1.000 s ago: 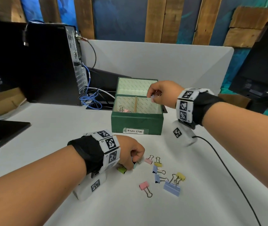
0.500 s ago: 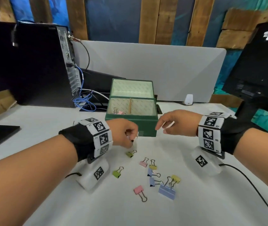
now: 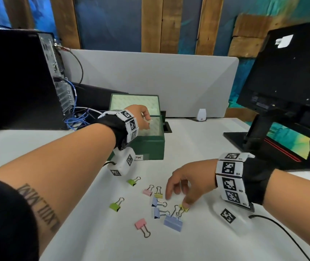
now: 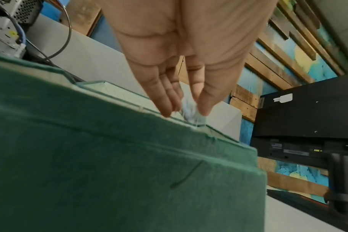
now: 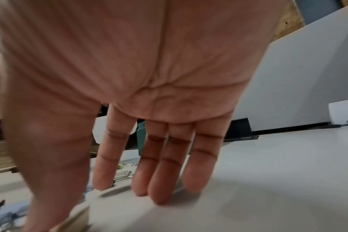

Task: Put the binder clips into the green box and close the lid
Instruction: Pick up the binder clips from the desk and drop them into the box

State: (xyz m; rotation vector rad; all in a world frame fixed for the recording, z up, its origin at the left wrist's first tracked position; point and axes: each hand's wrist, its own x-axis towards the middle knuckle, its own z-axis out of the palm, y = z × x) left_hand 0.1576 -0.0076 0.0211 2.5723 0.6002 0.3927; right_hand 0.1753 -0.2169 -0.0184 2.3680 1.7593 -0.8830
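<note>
Binder clips (image 3: pixel 158 204) lie scattered on the white table (image 3: pixel 197 147) in front of the green box (image 3: pixel 148 147), whose lid (image 3: pixel 134 103) stands open at the back. The right hand (image 3: pixel 186 182) is far nearer to them — it hangs just over the right edge of the cluster, fingers straight and spread, thumb tip touching a small yellow clip (image 3: pixel 185 208) that lies toward the person from the palm. That clip's wire handles point left, tangled against those of the large blue clip (image 3: pixel 173 222) just beside it, so a pinch will likely need to come across the coloured body. The left hand (image 3: pixel 141 117) is over the box's right compartment, fingers pointing down with a small gap; in the left wrist view a pale blur (image 4: pixel 191 111) sits between the tips — whether it is held or already dropping cannot be told. A black computer tower (image 3: pixel 18 80) stands left, a monitor (image 3: pixel 289 72) right, a grey partition (image 3: pixel 150 80) behind.
</note>
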